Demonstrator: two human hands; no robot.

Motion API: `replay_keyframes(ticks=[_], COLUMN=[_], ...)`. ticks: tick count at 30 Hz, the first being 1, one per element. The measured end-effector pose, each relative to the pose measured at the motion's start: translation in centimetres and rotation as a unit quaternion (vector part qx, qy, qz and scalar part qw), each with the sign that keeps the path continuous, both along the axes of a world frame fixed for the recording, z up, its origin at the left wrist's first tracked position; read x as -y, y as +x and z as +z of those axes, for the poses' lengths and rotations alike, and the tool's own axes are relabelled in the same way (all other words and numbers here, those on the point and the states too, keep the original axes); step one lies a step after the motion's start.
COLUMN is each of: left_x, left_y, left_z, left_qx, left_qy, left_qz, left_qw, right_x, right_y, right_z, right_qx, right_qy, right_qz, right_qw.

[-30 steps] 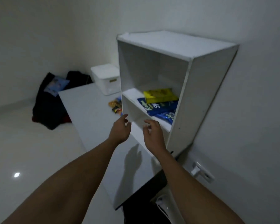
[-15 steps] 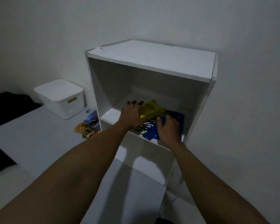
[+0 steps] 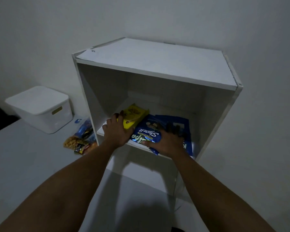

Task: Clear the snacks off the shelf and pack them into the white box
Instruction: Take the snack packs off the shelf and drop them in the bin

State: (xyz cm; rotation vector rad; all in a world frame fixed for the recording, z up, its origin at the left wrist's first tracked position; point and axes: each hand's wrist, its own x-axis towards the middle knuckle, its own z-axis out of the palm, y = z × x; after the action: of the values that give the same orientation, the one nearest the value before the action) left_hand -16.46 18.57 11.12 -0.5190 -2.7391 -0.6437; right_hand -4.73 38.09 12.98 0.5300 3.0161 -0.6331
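The step in hand is the gathering of snacks from the shelf [image 3: 157, 69], judged from both hands reaching into its upper compartment; nothing there has yet gone to the white box [image 3: 40, 109], which stands to the left of the shelf with its lid on.

The left hand [image 3: 118, 131] is at the left front of the compartment, its fingers curled round the near edge of the yellow packet [image 3: 135, 116]; the right hand [image 3: 167, 141] lies to the right of it, fingers spread and fairly straight over the blue packet [image 3: 146, 135] and the further blue packets [image 3: 179, 120] behind; whether its thumb hooks under the front edge cannot be told.

More snacks [image 3: 81, 139] lie on the worktop [image 3: 23, 164] just left of the shelf, between it and the box.

The next move likely calls for a firmer hold on the slippery blue packets, drawing the bundle out over the front lip of the shelf without spilling any; the box lid must come off before anything goes in, which needs a free hand.
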Motion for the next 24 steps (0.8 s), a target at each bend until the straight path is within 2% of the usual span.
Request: replay_keyframes(ticks=[4, 7, 9, 13, 15, 20, 24], left_x=[-0.3, -0.3, -0.3, -0.1, 0.0, 0.0, 0.1], left_y=[0.1, 0.2, 0.3, 0.5, 0.5, 0.5, 0.6], left_z=[-0.9, -0.8, -0.8, -0.8, -0.8, -0.8, -0.7], left_qx=[-0.043, -0.042, -0.041, -0.042, -0.04, -0.039, -0.038], left_qy=[0.007, 0.012, 0.014, 0.01, 0.01, 0.011, 0.006], left_qz=[0.012, 0.009, 0.007, 0.003, 0.004, -0.001, 0.0], left_qw=[0.999, 0.999, 0.999, 0.999, 0.999, 0.999, 0.999], right_x=[0.4, 0.5, 0.7, 1.1, 0.9, 0.4, 0.1], right_y=[-0.2, -0.4, -0.4, -0.8, -1.0, -1.3, -1.5], right_z=[-0.4, -0.5, -0.3, 0.1, 0.2, 0.1, -0.4], right_qx=[-0.086, -0.125, -0.156, -0.205, -0.228, -0.171, -0.166], right_qy=[0.108, 0.135, 0.14, 0.087, 0.102, 0.054, 0.127], right_qz=[-0.028, -0.04, -0.044, -0.048, -0.025, 0.037, 0.044], right_qw=[0.99, 0.982, 0.977, 0.974, 0.968, 0.983, 0.977])
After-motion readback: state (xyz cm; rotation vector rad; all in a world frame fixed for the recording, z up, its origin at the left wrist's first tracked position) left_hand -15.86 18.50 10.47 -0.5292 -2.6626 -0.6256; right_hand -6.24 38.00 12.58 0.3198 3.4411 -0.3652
